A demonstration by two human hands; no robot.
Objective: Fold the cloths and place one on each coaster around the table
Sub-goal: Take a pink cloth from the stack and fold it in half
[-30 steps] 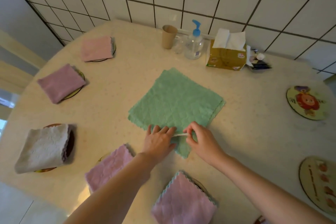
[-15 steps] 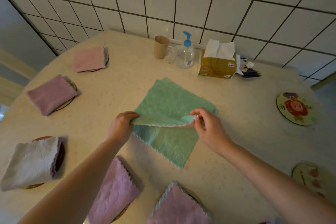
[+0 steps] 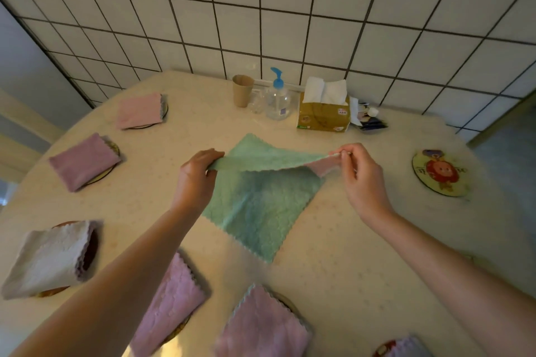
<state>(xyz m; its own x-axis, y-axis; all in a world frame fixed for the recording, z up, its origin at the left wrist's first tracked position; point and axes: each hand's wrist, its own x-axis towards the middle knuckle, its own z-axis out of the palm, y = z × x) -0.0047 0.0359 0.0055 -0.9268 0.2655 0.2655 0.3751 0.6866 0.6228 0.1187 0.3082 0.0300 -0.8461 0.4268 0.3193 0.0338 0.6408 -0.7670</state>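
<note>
From the head view, the green cloth (image 3: 261, 206) lies in the middle of the worktop (image 3: 362, 255), and its top layer is lifted along a taut edge between the two hands. The left hand (image 3: 197, 174) has its fingers curled around one end of this edge; the right hand (image 3: 359, 177) pinches the other end between thumb and fingertips. Something pinkish shows just under the right end, but I cannot tell what it is.

To do this fold well, I think both hands should keep the edge stretched and level, bring it over together, and lay it exactly on the opposite edge before letting go. If one side sags, the corners will not meet.

A bare coaster (image 3: 439, 172) waits to the right, well apart from the cloth.
</note>
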